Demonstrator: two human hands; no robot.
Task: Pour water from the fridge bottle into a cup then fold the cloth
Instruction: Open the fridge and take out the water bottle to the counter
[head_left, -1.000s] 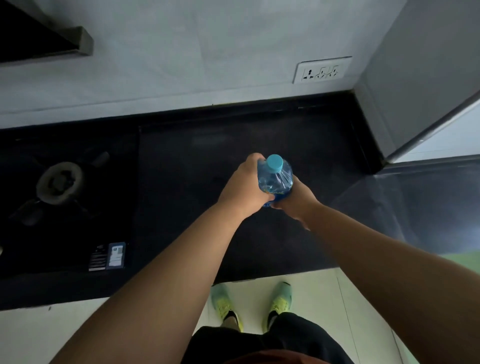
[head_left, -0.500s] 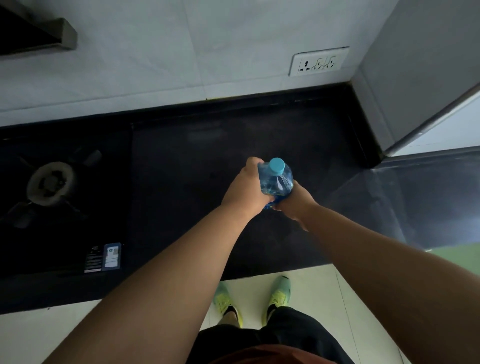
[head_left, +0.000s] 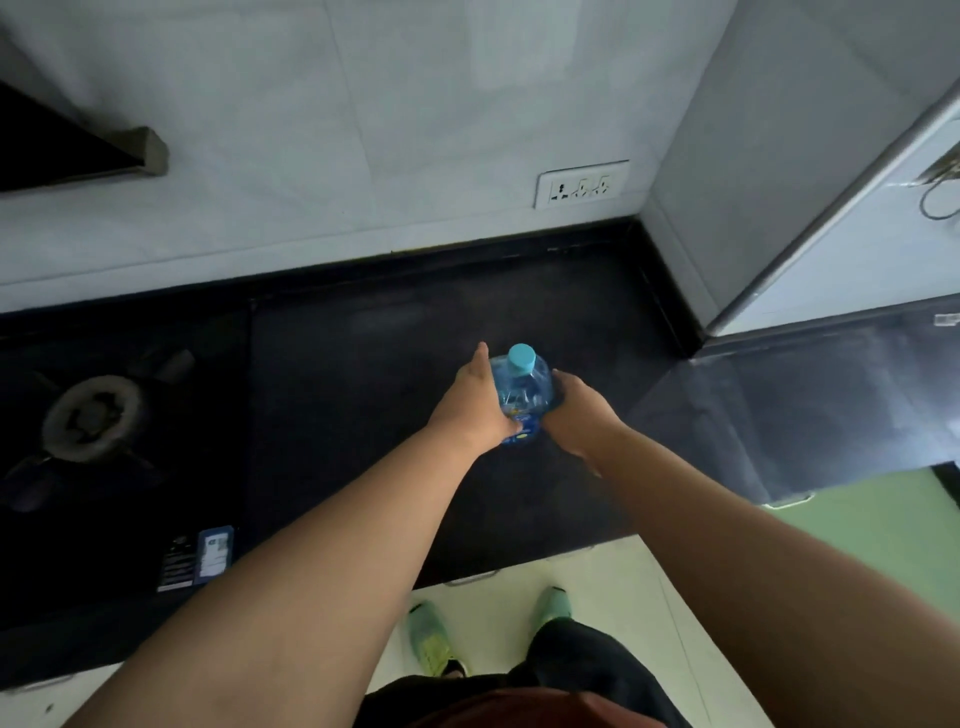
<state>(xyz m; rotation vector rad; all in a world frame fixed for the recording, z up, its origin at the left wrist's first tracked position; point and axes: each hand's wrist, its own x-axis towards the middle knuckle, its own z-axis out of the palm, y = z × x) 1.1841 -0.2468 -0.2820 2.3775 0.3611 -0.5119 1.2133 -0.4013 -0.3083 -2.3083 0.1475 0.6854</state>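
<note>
A black stone tabletop (head_left: 395, 364) runs along a pale tiled wall (head_left: 363, 130) and turns a corner to the right, where it takes on a dull sheen. The light is dim. Below the tabletop's near edge the floor (head_left: 498, 618) is light tile, and the person's two green shoes (head_left: 434, 639) stand on it.

On the left, set on the dark surface, is a gas stove (head_left: 119, 467) with one round burner (head_left: 93, 418) in view. A dark hood corner (head_left: 78, 150) juts from the wall above it. A white socket plate (head_left: 582, 183) sits low on the wall, well behind the hands. To the right stands a grey fridge side (head_left: 769, 156).

The bottle (head_left: 522, 397), clear blue with a light blue cap (head_left: 521, 358), stands upright on the middle of the tabletop, cap on. The left hand (head_left: 475, 400) lies flat against its left side, fingers stretched forward, its grip loose and not wrapped around. The right hand (head_left: 576, 410) cups the right side, its grip curled on the bottle's body. Both bare forearms cross the front of the scene and hide part of the tabletop's edge.

The bottle carries a blue and yellow label (head_left: 522, 431), too small to read. A sticker (head_left: 213, 552) on the stove front has print I cannot make out.
</note>
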